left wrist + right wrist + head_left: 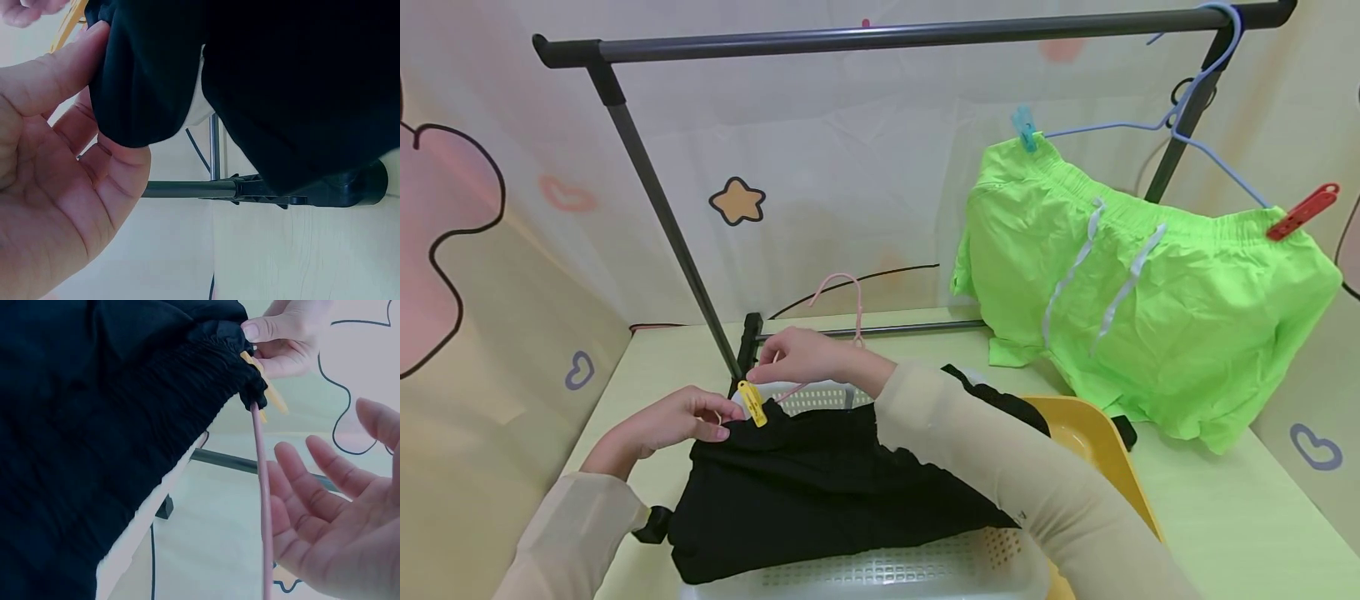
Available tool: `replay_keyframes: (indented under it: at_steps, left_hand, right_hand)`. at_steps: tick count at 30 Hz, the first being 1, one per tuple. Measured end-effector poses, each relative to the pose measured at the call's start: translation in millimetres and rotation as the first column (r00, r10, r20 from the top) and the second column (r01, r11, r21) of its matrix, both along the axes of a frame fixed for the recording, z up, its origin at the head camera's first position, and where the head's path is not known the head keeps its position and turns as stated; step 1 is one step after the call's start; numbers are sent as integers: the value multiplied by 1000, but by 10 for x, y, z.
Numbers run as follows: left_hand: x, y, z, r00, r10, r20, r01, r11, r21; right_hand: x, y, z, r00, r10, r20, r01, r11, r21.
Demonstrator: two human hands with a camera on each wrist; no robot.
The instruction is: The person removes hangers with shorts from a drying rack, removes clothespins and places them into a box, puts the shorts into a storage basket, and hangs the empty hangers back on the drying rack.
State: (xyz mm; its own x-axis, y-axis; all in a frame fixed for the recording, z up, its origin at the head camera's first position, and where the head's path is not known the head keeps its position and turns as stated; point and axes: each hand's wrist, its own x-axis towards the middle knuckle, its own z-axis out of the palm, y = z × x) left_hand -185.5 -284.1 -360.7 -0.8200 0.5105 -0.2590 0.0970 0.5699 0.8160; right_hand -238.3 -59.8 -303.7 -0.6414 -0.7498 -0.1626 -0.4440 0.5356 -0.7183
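A black cloth garment (820,483) with a gathered waistband lies over a white perforated basket (880,575) on the pale worktop (1247,500). The left hand (688,417) pinches its top corner; the left wrist view shows thumb and fingers on the thin fabric. The right hand (812,358) is beside that corner; only the right wrist view reveals its palm, fingers spread and loose, near a slim pink hanger (264,506) reaching the ruched waistband. One yellow clip (752,403) sits there. The head view alone shows smooth, neon-green shorts (1150,283) with two white drawstrings, on one blue hanger (1217,162) with two clips: teal (1024,129) and red (1303,212). A yellow tray (1078,425) is partly covered.
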Motion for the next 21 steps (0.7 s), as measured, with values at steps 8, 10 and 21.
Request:
replay_keyframes:
  at_steps: [8, 10, 21]
  left_hand:
    - [10, -3, 3, 1000, 3, 2, -3, 1000, 7]
    - [12, -4, 0, 1000, 3, 3, -3, 1000, 7]
    - [15, -7, 14, 1000, -8, -20, 7, 1000, -10]
  right_hand:
    - [5, -132, -66, 998, -50, 38, 48, 998, 49]
    - [0, -156, -84, 996, -66, 58, 63, 996, 60]
    - [-29, -255, -131, 987, -118, 111, 107, 989, 106]
